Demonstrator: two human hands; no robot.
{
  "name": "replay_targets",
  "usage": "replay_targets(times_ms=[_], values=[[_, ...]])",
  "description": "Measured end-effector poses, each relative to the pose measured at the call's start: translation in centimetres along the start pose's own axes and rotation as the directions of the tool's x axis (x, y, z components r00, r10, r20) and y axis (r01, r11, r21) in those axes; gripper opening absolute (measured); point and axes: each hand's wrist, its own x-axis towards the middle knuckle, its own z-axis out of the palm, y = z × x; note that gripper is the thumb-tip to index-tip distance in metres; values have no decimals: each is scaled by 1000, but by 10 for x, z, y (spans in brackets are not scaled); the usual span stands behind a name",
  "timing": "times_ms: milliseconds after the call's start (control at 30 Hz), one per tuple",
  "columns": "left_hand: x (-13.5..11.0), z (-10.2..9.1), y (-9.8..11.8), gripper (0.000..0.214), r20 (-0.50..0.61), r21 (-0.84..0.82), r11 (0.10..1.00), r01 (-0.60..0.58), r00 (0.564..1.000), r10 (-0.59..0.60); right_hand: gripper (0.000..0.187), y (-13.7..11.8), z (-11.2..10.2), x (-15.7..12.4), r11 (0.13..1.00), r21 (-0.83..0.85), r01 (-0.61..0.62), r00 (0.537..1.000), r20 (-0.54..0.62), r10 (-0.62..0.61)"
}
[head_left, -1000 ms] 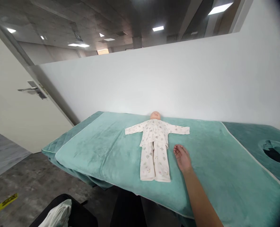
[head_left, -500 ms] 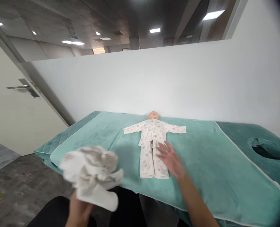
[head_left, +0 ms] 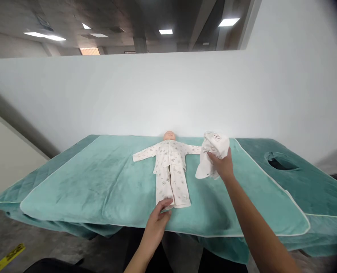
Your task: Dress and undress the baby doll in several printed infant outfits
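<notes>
A baby doll in white patterned pyjamas lies on its back on a teal towel, arms spread, head toward the wall. My right hand is closed on a bunched white patterned cloth, held just above the towel beside the doll's outstretched arm. My left hand reaches to the bottom of the doll's trouser legs, thumb and fingers closing on the left cuff.
The towel covers a teal massage table with a face hole at the right end. A white partition wall stands right behind it. Grey floor with a yellow tape strip lies at lower left.
The bunched cloth passed from my left hand to my right and moved to the doll's right side. My left hand came to the doll's trouser cuffs. The view swung right.
</notes>
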Motion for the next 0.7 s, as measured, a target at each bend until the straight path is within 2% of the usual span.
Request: replay_targets(times_ms=[67, 167, 267, 367, 467, 567, 633, 700], values=[[-1, 2, -8, 34, -37, 40, 999, 16, 999, -15, 66, 18, -9, 15, 957, -266, 114, 993, 30, -110], [-5, 4, -9, 32, -59, 62, 998, 3, 998, 0, 58, 59, -14, 5, 848, -505, 162, 985, 139, -105], [-3, -5, -1, 29, -92, 114, 993, -22, 995, 32, 56, 87, -13, -16, 783, -589, 201, 979, 149, -138], [15, -24, 6, 29, -178, 196, 978, -69, 978, 105, 52, 88, -10, -32, 764, -601, 237, 969, 94, -226], [51, -43, 8, 32, -260, 267, 955, -126, 945, 198, 40, 70, -5, -47, 799, -538, 268, 962, 98, -256], [101, -53, 12, 29, -261, 333, 919, -212, 915, 306, 24, 45, 9, -64, 901, -347, 262, 956, 218, -194], [140, -55, 19, 26, -233, 388, 878, -281, 892, 388, 18, 31, 28, -71, 955, -221, 195, 943, 311, -121], [182, -54, 30, 25, -223, 450, 826, -340, 853, 472, 17, 22, 55, -71, 975, -173, 137, 926, 372, -64]])
